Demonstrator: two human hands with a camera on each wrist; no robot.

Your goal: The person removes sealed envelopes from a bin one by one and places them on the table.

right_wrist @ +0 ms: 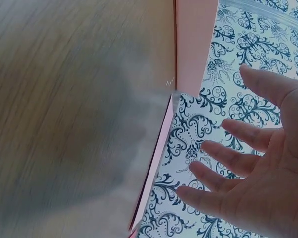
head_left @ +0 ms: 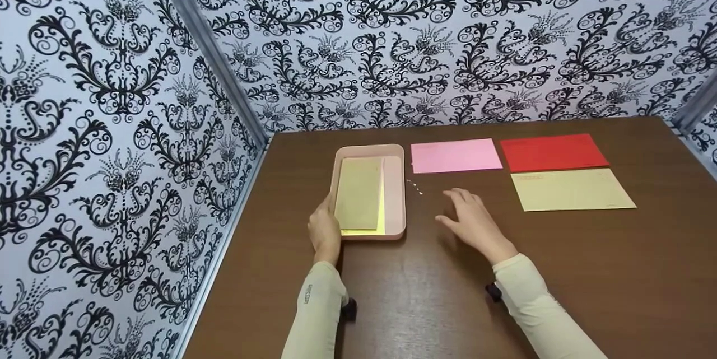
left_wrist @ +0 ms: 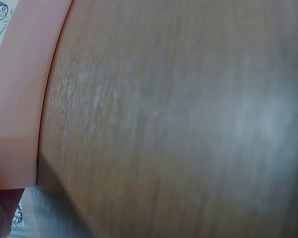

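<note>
A pink tray [head_left: 396,196] stands on the brown table, with a tan envelope [head_left: 358,194] on top of yellow and pink paper inside it. At the tray's left side is my left hand [head_left: 325,230], its fingers partly hidden by the tray wall; in the left wrist view only a bit of it shows beneath the tray wall [left_wrist: 20,99]. My right hand [head_left: 473,222] is over the table, right of the tray, fingers spread and holding nothing. The right wrist view shows the same hand [right_wrist: 258,163] with its fingers apart.
Right of the tray at the back lies a pink envelope [head_left: 456,155]. Farther right, a red envelope [head_left: 554,153] lies behind a cream envelope [head_left: 572,190]. Small white marks [head_left: 415,186] show on the table beside the tray. Patterned walls [head_left: 403,40] stand behind and at the left.
</note>
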